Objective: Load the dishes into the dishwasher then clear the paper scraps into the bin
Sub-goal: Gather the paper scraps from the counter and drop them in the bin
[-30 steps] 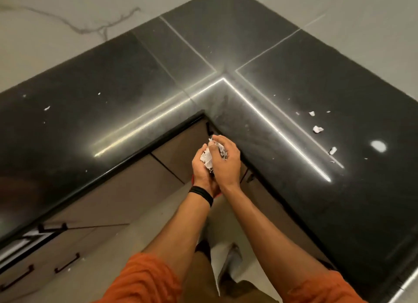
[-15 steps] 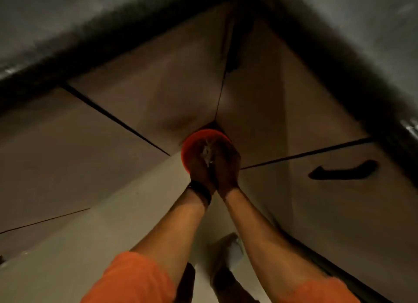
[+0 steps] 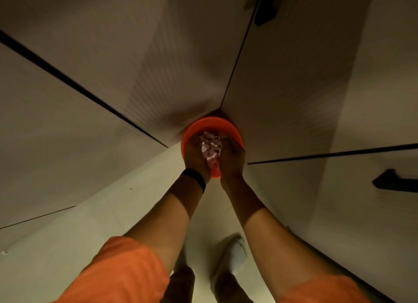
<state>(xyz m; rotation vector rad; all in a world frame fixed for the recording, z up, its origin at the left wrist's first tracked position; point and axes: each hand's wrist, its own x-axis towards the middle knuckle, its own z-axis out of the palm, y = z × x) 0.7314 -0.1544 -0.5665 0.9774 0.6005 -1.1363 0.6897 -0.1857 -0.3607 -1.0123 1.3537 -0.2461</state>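
Note:
A wad of white paper scraps [image 3: 210, 147] sits between my two hands, right over the mouth of a round orange bin [image 3: 211, 122]. The bin stands on the floor in the inner corner of the cabinets. My left hand [image 3: 195, 156], with a black band on its wrist, cups the wad from the left. My right hand [image 3: 233, 159] cups it from the right, fingers curled round it. Both hands reach into the bin's opening and hide its near rim. The dishwasher and dishes are out of view.
Beige cabinet fronts [image 3: 90, 126] close in on the left and right of the bin. Black handles [image 3: 398, 185] stick out on the right-hand doors, and another handle [image 3: 265, 11] sits near the top. Pale floor tiles [image 3: 86, 239] lie below, with my shoe [image 3: 236, 250] on them.
My view dropped from the black countertop to the floor corner. Both hands carried the paper wad down to the orange bin and have spread slightly, so more paper shows.

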